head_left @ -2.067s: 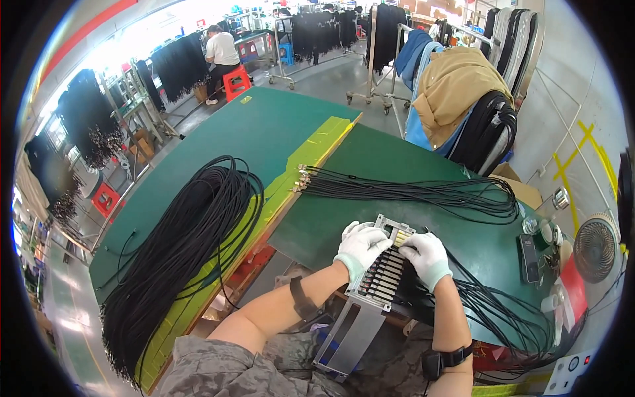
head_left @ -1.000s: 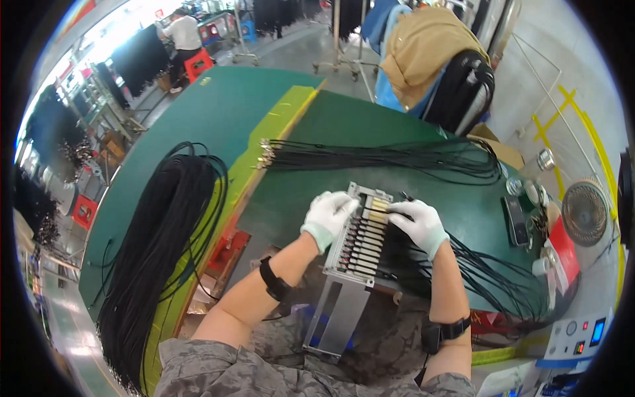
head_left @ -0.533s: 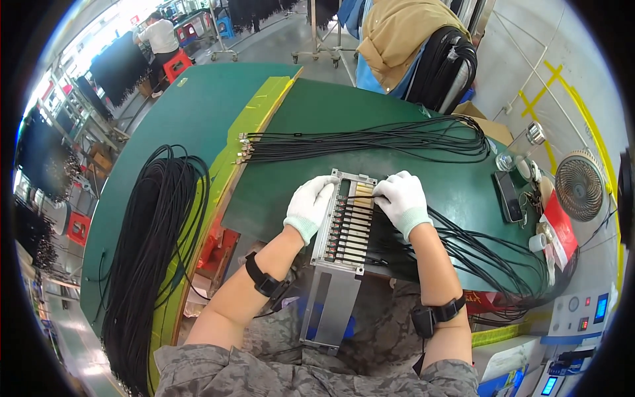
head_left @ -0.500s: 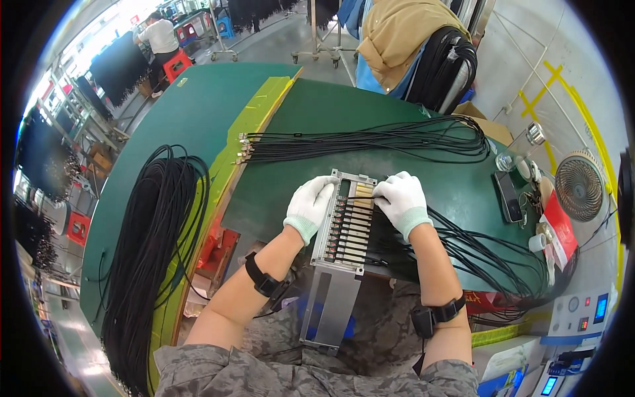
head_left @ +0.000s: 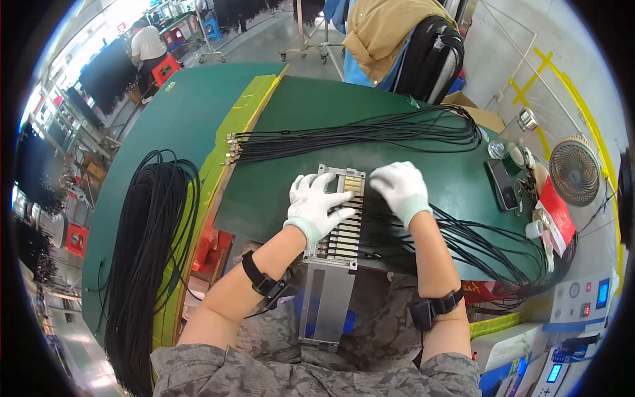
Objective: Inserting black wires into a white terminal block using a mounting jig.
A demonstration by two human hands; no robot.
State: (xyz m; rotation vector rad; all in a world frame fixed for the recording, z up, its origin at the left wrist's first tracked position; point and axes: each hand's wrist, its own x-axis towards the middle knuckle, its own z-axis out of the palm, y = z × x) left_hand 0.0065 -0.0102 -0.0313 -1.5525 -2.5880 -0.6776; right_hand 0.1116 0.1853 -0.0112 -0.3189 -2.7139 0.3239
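Observation:
A long metal fixture (head_left: 331, 304) with a row of slots stands upright at the table's near edge. Thin black cables lie side by side in several of the slots, and cream blocks (head_left: 352, 185) show at the top end. My left hand (head_left: 316, 204), in a white glove, rests across the slots with fingers spread, hiding part of the row. Just right of the top end is my right hand (head_left: 401, 188), also gloved, its fingers bent and drawn together. What lies between those fingertips, if anything, is hidden. Black cables (head_left: 456, 235) run from the fixture toward the right.
Beyond the fixture lies a cable bundle (head_left: 350, 135) with metal connectors. A larger black cable coil (head_left: 155, 238) hangs over the table's left side. At right sit a phone (head_left: 501, 184), a fan (head_left: 577, 173) and a red packet (head_left: 557, 221). A person sits far left.
My left hand has moved from the fixture's left edge onto the slots, its fingers spreading. My right hand has come off the slots toward the right. The view has shifted slightly.

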